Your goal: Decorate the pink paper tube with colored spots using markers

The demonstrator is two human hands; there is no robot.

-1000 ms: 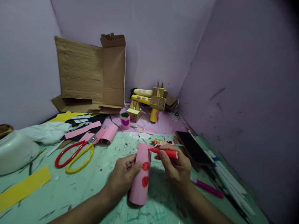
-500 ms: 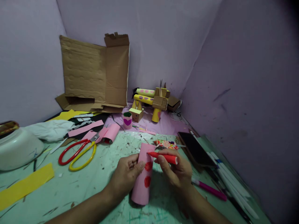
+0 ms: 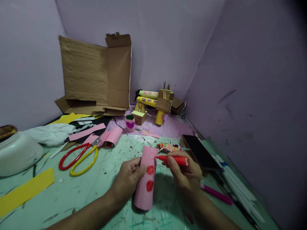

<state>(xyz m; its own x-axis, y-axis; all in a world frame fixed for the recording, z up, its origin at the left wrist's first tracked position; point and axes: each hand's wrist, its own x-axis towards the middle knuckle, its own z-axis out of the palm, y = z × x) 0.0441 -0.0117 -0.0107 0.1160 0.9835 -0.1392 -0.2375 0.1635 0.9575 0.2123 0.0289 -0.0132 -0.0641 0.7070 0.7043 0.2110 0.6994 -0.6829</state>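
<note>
A pink paper tube (image 3: 144, 198) stands slanted at the middle of the table, bearing two filled red spots and a faint red circle outline near its top. My left hand (image 3: 129, 179) is closed around its left side, thumb across the front. In my right hand (image 3: 184, 171) is a red marker (image 3: 176, 160), pinched between thumb and fingers. The marker's tip is at the tube's right edge, beside the outline; whether it touches I cannot tell. Behind the tube lies a colourful patterned piece (image 3: 171, 147).
Red-and-yellow-handled scissors (image 3: 91, 148) and a yellow strip (image 3: 28, 187) lie left, near a white bowl-shaped object (image 3: 19, 156). A phone (image 3: 200, 151), a purple marker (image 3: 217, 194) and white markers (image 3: 240, 188) lie right. Behind are a cardboard box (image 3: 96, 73), a pink heart cup (image 3: 130, 124) and yellow paper tubes (image 3: 146, 101).
The red marker has moved right, from the tube's upper face to its right edge, with my right hand. A red circle outline now shows near the top. My left hand keeps its hold.
</note>
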